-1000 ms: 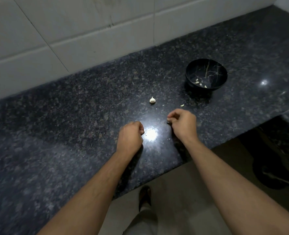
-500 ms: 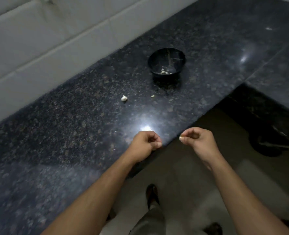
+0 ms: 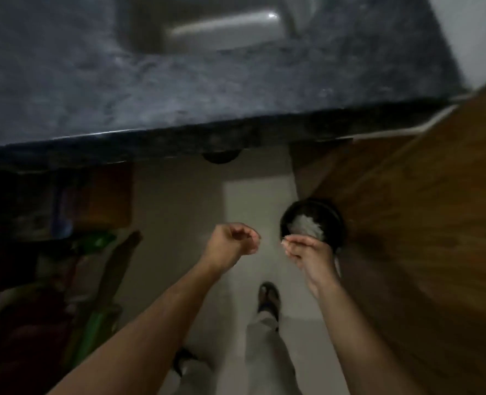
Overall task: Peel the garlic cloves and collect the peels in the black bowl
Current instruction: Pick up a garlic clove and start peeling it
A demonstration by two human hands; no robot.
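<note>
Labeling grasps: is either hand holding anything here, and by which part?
Right hand: fingers pinch something small and pale at the tips; too blurred to name it. Left hand: fingers curled, contents cannot be told.

Counter [image 3: 179, 81]: dark speckled stone, polished, glossy front edge. Sink [image 3: 213, 27] set into it: grey metal, dull sheen with one bright highlight. Door [image 3: 435, 223] on the right: brown wood, visible grain, matt. Floor [image 3: 179, 209]: pale, smooth, matt. Frame is blurred.
</note>
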